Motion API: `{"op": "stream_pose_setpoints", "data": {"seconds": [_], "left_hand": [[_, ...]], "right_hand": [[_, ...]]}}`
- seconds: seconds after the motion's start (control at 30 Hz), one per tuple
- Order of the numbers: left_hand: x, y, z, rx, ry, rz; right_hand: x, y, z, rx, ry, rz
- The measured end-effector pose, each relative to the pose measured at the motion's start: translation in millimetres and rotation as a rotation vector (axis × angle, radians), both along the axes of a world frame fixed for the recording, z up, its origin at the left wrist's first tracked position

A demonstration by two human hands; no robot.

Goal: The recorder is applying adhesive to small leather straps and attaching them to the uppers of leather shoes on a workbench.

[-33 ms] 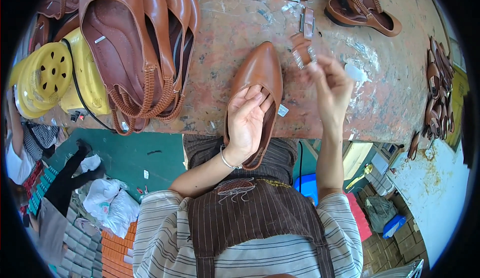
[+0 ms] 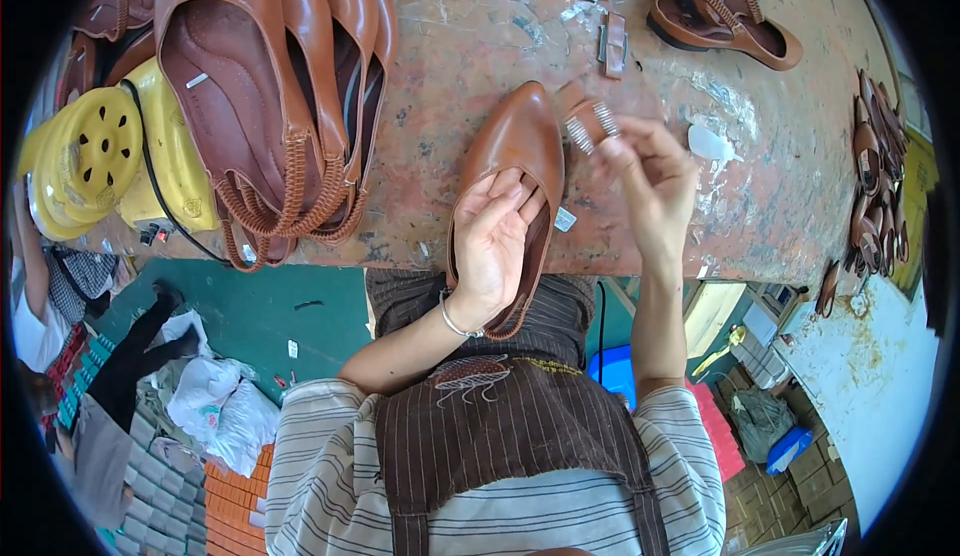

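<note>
A brown pointed slingback shoe [image 2: 515, 146] lies toe-away at the table's near edge, its elastic heel strap hanging toward my apron. My left hand [image 2: 490, 241] holds it, palm up, with the fingertips tucked into the foot opening. To the right of the toe, my right hand [image 2: 655, 181] pinches a brown bow ornament [image 2: 590, 124] with bands of rhinestones. The bow is in the air, apart from the shoe, and slightly blurred. Similar ornaments lie farther back, including a bow ornament [image 2: 613, 44] just beyond my right hand.
Several brown slingbacks [image 2: 225, 76] stand stacked at the left, beside a yellow machine [image 2: 165, 161] with a black cord. Another pair of shoes [image 2: 735, 26] sits at the far right. A whitish translucent piece [image 2: 712, 143] rests on the worn table [image 2: 430, 86]. Brown straps [image 2: 875, 176] hang off the right edge.
My right hand has shifted slightly left and nearer me, turning the bow ornament so its rhinestone bands show more. My left hand and the shoe stay in place.
</note>
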State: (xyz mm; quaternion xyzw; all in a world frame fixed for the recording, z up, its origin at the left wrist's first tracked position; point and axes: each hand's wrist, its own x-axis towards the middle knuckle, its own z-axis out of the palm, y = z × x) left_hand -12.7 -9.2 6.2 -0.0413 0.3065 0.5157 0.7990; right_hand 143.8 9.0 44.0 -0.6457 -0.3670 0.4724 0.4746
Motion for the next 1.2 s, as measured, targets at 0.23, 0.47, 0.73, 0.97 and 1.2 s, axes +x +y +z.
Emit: {"op": "stream_pose_setpoints", "data": {"seconds": [0.23, 0.47, 0.73, 0.97, 1.2], "left_hand": [[2.8, 3.8, 5.3, 0.005, 0.048, -0.023], [1.5, 0.0, 3.7, 0.025, 0.061, -0.032], [5.8, 5.5, 8.6, 0.033, 0.084, -0.029], [9.7, 16.4, 12.6, -0.111, 0.213, -0.103], [-2.7, 9.9, 24.9, -0.121, 0.142, -0.123]], "right_hand": [[-17.4, 11.9, -1.8, -0.081, 0.076, 0.204], [-24.2, 11.6, -10.6, -0.015, -0.175, 0.210], [-25.0, 13.6, -13.3, 0.039, -0.231, 0.193], [-26.8, 16.5, -6.7, 0.008, -0.379, 0.205], [-15.1, -30.7, -32.7, 0.153, 0.097, -0.240]]}}
